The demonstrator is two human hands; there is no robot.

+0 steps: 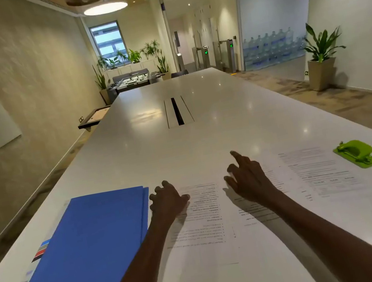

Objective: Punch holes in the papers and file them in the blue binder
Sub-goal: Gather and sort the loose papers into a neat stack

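Observation:
A closed blue binder (84,248) lies flat on the white table at the left. Right of it, printed papers are spread out: one sheet (205,227) in the middle, another (261,204) partly under my right hand, a third (322,171) further right. A green hole punch (356,153) sits beyond the rightmost sheet. My left hand (167,200) rests at the middle sheet's top left corner, beside the binder's edge, fingers curled and holding nothing. My right hand (247,177) hovers over the papers with fingers spread, index finger extended.
The long white table (181,146) stretches far ahead, with a cable slot (177,111) in its middle. A potted plant (322,59) stands on the floor at the right. The table's left edge runs close to the binder.

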